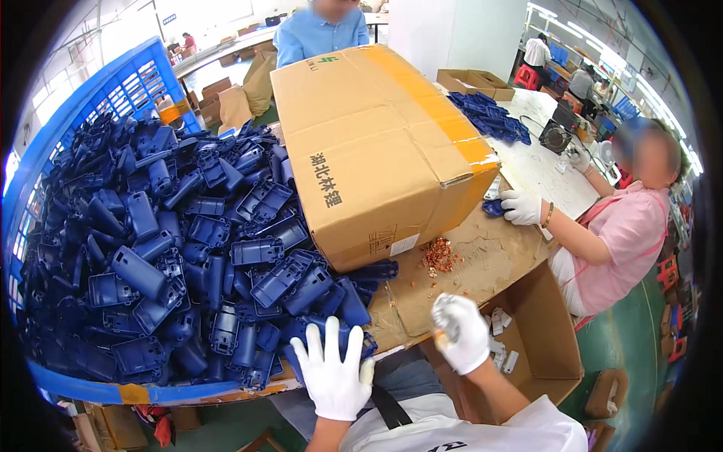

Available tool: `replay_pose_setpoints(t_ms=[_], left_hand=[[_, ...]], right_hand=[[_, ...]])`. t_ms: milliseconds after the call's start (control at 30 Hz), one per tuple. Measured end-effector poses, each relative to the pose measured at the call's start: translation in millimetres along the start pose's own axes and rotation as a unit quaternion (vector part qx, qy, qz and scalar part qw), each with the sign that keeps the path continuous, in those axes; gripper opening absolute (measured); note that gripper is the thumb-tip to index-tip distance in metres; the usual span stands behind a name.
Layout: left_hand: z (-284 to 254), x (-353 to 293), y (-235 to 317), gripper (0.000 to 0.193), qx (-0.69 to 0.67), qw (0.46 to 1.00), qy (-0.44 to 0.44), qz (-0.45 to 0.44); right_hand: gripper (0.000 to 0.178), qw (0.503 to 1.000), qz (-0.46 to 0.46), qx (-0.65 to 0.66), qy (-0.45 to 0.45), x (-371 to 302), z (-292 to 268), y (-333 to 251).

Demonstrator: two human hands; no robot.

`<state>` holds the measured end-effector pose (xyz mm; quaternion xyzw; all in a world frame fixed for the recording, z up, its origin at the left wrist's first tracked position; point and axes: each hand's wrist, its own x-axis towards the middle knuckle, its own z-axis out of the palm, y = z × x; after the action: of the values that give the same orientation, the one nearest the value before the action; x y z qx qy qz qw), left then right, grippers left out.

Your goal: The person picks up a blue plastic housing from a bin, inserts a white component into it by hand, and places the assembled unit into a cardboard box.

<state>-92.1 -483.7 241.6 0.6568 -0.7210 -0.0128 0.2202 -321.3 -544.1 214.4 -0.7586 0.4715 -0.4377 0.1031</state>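
My left hand (pixel 334 369), in a white glove, is spread flat with its fingers apart. It lies at the near edge of a heap of dark blue plastic housings (pixel 139 279), its fingertips next to the closest ones. My right hand (pixel 463 339), also gloved, is raised above the table's front edge and bent round something small and greyish, which motion blur keeps me from naming. Just beyond it, a small pile of copper-coloured metal bits (pixel 439 256) rests on the cardboard-covered table (pixel 489 252).
A large taped carton (pixel 361 158) stands mid-table. The heap fills a blue plastic crate (pixel 98 98). Right of my lap, an open box (pixel 546 331) holds white pieces (pixel 510 361). A co-worker in pink (pixel 614 226) touches a blue part at right; a person in blue (pixel 320 34) is behind the carton.
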Motion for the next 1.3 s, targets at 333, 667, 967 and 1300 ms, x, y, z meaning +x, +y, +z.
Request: replay_pose_setpoints(t_ms=[333,667,967,1300], left_hand=[[19.7,4.1,-20.9,0.063,0.043,0.997,-0.028,-0.058],[27.3,6.5,-27.2,0.063,0.055,0.997,-0.004,-0.050],[24.7,14.0,-27.6,0.060,0.046,0.998,-0.012,-0.052],[36.7,8.0,-38.9,0.049,0.023,0.998,0.008,-0.051]], right_hand=[[0.034,0.950,0.076,-0.300,-0.039,35.1,-61.1,105.8],[0.033,0.894,0.130,-0.426,-0.048,52.3,-69.7,177.5],[0.021,0.825,0.227,-0.518,-0.011,77.8,-73.1,232.8],[0.040,0.974,0.059,-0.202,-0.085,95.8,-17.8,124.8]])
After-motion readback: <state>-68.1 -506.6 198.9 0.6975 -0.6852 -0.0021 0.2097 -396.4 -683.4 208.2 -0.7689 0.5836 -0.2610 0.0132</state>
